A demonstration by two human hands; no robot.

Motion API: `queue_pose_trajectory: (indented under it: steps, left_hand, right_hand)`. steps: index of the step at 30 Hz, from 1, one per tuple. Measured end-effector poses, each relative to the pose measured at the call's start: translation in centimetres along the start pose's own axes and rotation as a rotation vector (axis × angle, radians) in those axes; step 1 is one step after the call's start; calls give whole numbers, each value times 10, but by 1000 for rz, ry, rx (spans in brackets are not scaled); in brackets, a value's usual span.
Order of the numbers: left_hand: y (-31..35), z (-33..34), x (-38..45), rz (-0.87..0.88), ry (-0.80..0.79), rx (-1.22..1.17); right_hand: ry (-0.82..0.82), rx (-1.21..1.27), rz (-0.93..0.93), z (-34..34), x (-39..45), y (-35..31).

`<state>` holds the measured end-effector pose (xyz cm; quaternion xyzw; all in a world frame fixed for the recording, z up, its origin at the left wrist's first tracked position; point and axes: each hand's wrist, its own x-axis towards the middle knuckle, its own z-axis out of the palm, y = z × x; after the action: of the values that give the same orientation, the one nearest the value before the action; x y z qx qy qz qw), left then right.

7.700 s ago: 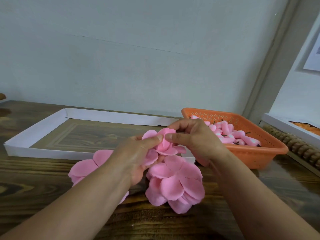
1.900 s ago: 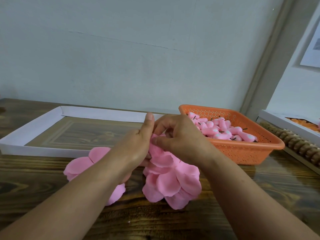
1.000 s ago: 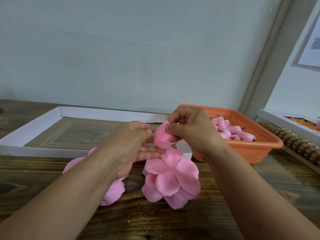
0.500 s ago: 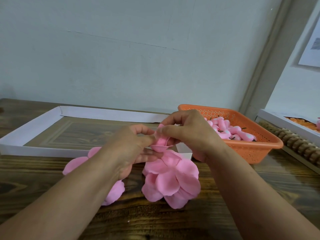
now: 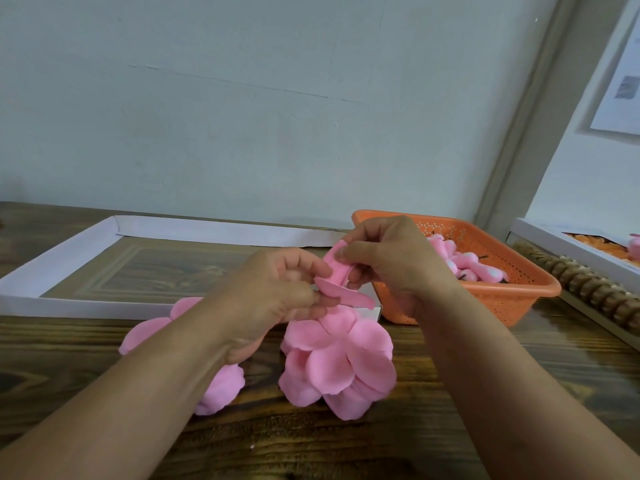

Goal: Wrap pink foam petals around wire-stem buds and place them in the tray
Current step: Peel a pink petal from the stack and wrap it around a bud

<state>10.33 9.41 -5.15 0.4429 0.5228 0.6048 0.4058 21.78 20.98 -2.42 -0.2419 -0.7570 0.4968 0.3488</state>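
Observation:
My left hand (image 5: 277,292) and my right hand (image 5: 388,261) meet above the table's middle. Between them is a pink foam petal (image 5: 337,271) curled round a bud; the thumb and fingers of each hand pinch it. The bud and its wire stem are hidden by the fingers. Beneath the hands a pile of loose pink petals (image 5: 339,362) lies on the wooden table, and another petal cluster (image 5: 214,389) shows under my left forearm. The white cardboard tray (image 5: 69,251) lies at the back left.
An orange plastic basket (image 5: 512,299) with several pink wire-stem buds (image 5: 467,268) stands at the right. A second white tray (image 5: 554,244) with orange pieces and a row of brown beads (image 5: 588,289) lie at the far right. A pale wall rises behind.
The petal has been curled tighter between my fingers. My right thumb has shifted onto the petal's upper edge, and my left fingers now press its lower flap. The hands have stayed in the same spot.

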Motion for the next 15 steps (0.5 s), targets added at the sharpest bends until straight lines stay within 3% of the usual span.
queue_pose_trajectory:
  steps: [4, 15]
  left_hand:
    - [-3, 0, 0, 28, 43, 96]
    - [-1, 2, 0, -74, 80, 79]
  right_hand:
    - [-40, -29, -1, 3, -2, 1]
    - [-169, -56, 12, 2, -4, 0]
